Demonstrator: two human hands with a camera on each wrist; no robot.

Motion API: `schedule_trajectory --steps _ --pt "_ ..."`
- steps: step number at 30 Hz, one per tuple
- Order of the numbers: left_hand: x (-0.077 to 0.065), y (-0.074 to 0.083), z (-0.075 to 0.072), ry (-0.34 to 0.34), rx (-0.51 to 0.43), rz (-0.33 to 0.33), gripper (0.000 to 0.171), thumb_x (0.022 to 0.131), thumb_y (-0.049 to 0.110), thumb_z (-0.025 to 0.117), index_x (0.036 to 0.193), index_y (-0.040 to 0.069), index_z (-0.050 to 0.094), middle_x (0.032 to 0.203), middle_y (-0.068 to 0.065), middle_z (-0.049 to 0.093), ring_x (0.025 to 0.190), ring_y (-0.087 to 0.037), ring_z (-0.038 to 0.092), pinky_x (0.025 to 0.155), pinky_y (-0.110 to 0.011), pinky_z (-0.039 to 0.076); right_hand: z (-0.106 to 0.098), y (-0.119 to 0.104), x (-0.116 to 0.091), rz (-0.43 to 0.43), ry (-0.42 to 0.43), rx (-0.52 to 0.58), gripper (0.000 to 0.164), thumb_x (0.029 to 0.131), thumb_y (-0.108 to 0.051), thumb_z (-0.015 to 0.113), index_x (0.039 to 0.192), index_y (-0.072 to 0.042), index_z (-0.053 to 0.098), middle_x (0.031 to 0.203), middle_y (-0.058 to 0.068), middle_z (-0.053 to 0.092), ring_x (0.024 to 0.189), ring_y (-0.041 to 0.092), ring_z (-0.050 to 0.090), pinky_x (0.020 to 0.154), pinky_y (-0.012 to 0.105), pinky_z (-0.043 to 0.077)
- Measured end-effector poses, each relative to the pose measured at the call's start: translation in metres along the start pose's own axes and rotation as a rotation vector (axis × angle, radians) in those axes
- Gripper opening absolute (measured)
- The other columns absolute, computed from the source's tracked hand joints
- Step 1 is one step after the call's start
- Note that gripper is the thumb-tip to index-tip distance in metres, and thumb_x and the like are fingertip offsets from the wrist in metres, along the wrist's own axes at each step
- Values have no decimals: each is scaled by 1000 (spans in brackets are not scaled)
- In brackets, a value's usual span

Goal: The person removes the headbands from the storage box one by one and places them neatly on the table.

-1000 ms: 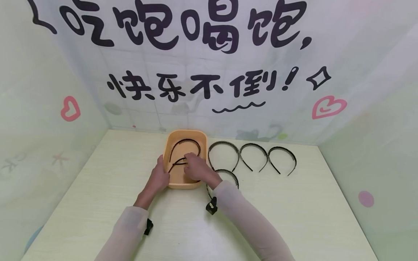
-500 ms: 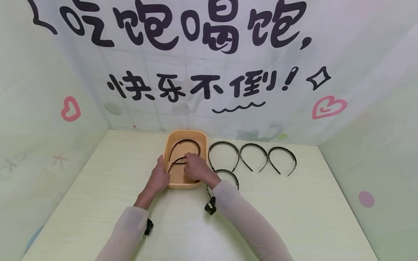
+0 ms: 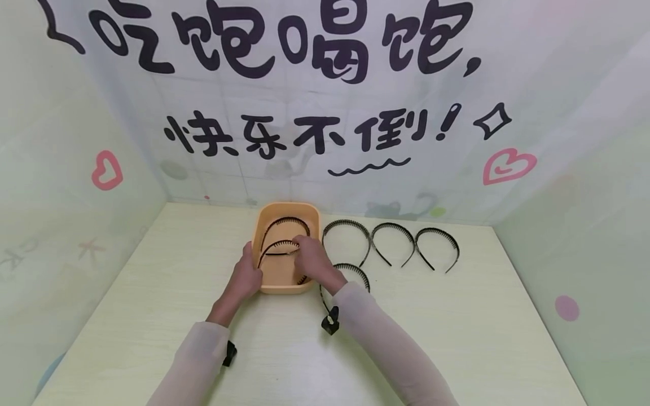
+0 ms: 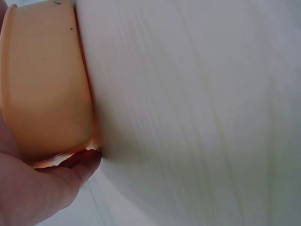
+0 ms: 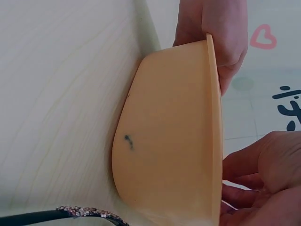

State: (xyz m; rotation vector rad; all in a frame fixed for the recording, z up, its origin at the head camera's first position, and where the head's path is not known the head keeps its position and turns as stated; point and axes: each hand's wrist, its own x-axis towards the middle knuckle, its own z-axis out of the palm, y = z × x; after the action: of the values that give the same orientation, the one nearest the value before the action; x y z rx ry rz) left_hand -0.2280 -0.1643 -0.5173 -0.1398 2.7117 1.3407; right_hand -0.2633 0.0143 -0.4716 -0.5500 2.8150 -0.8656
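Observation:
An orange plastic bin (image 3: pixel 284 289) stands against the back wall on the table. My left hand (image 3: pixel 246 276) grips its left side; in the left wrist view my left fingers (image 4: pixel 87 165) lie along the outer wall. Reaching inside the bin, my right hand (image 3: pixel 312 259) pinches a black toothed headband (image 3: pixel 281 242) near its right part. Behind it in the bin lies a second headband (image 3: pixel 286 219). Part of another toothed band (image 3: pixel 302 279) shows below my right hand, the remainder hidden. The right wrist view has the bin's outer wall (image 5: pixel 169 132) between camera and fingers.
Right of the bin, several black headbands lie on the table: a row with one headband (image 3: pixel 347 222), a middle one (image 3: pixel 393 225) and a far right one (image 3: pixel 438 231). Another headband (image 3: pixel 355 266) lies nearer, partly under my right forearm. Printed cloth walls enclose the table (image 3: pixel 457 327).
My right hand has moved slightly right inside the bin, and the pinched headband has turned so its toothed arc shows more. My left hand stays on the bin.

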Motion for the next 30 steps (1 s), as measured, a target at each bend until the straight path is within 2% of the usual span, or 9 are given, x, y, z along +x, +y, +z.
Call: schedule_trajectory --steps 4,7,11,13,15,18,21,24,30 --pt "0 0 0 1 -2 -4 77 85 -9 34 155 -1 5 152 -35 30 133 -43 43 109 -57 34 -1 0 0 -28 3 0 51 88 11 51 137 -5 57 137 9 61 85 15 61 67 21 44" --pt "0 0 0 -1 -2 -9 77 85 -9 34 155 0 4 153 -34 30 133 -43 42 109 -57 34 -3 0 -1 -51 3 -2 55 87 12 51 139 -7 56 140 7 59 93 17 61 70 22 43" --pt "-1 0 0 -7 -4 -12 77 85 -8 33 156 0 3 154 -34 28 134 -43 42 109 -57 33 -4 1 -2 -80 23 35 58 86 16 49 138 -8 57 138 7 60 88 18 60 66 22 42" --pt "-1 1 0 -7 -3 -10 77 86 -8 33 156 0 2 154 -34 28 134 -43 42 109 -57 34 -5 3 -2 -85 40 76 57 85 17 49 136 -6 58 136 9 61 96 20 63 69 23 44" --pt "-1 1 0 -6 -1 -4 76 86 -8 33 156 0 3 154 -34 29 133 -43 42 108 -57 35 -6 3 -3 -88 74 107 53 85 16 50 134 -2 58 132 12 63 97 21 65 70 23 48" --pt "-1 1 0 -1 3 6 74 87 -8 32 155 -1 3 153 -34 29 134 -43 42 107 -57 35 -7 4 -3 -85 122 160 45 86 13 54 130 3 59 125 16 66 109 25 65 81 27 53" --pt "-1 1 0 2 1 13 74 87 -8 31 155 -1 4 153 -34 29 135 -44 41 108 -58 35 -7 5 -2 -90 145 195 35 89 9 57 123 5 63 117 19 68 107 27 67 86 31 54" --pt "-1 1 0 1 0 15 73 87 -8 31 155 -1 4 153 -34 29 134 -44 42 107 -58 36 -5 6 0 -104 139 194 31 91 6 58 120 3 65 114 18 70 102 26 68 80 29 54" --pt "0 1 0 -3 5 16 73 88 -8 30 155 -1 4 153 -34 29 134 -45 42 107 -58 36 -6 7 -2 -104 85 215 39 93 2 58 132 -2 61 130 15 64 96 25 69 57 20 47"
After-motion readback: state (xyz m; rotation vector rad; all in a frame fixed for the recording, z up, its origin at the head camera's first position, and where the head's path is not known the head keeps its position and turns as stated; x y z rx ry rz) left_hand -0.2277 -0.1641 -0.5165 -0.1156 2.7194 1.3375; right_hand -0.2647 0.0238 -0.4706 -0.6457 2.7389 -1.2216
